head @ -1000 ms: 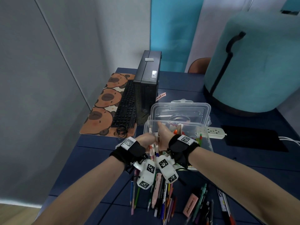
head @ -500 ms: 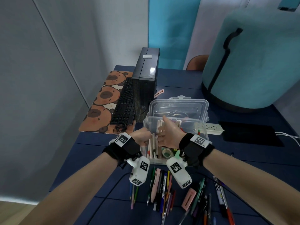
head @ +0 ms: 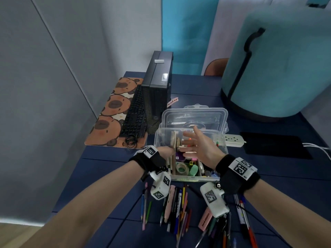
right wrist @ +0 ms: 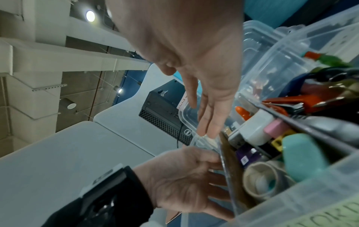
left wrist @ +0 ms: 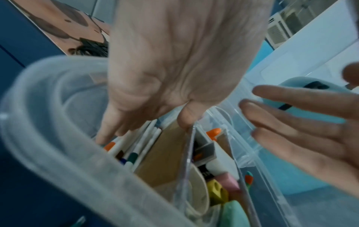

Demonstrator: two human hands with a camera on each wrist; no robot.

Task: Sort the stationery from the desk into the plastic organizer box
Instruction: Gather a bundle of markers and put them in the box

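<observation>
The clear plastic organizer box (head: 189, 179) stands open mid-desk, split by dividers. My left hand (head: 166, 152) reaches into its left compartment. In the left wrist view its fingers (left wrist: 104, 135) point straight down onto a bundle of white markers (left wrist: 136, 142), and the thumb rests on the divider's top edge. My right hand (head: 195, 145) hovers above the box with fingers spread, holding nothing. A tape roll (head: 181, 168), a mint-green eraser (head: 193, 170) and other small items fill the middle compartment. Several loose pens and pencils (head: 177, 208) and a pink eraser (head: 205, 219) lie on the desk in front.
The box's lid (head: 195, 119) leans behind it. A black computer tower (head: 157, 97) and keyboard (head: 136, 113) sit at the left on a patterned mat. A white power strip (head: 232, 140), a black pad (head: 274, 147) and a large teal covered object (head: 277, 68) are at the right.
Both hands carried the marker bundle forward and down into the box's left compartment. The right hand has let go and lifted away, fingers spread; the left stays on the markers.
</observation>
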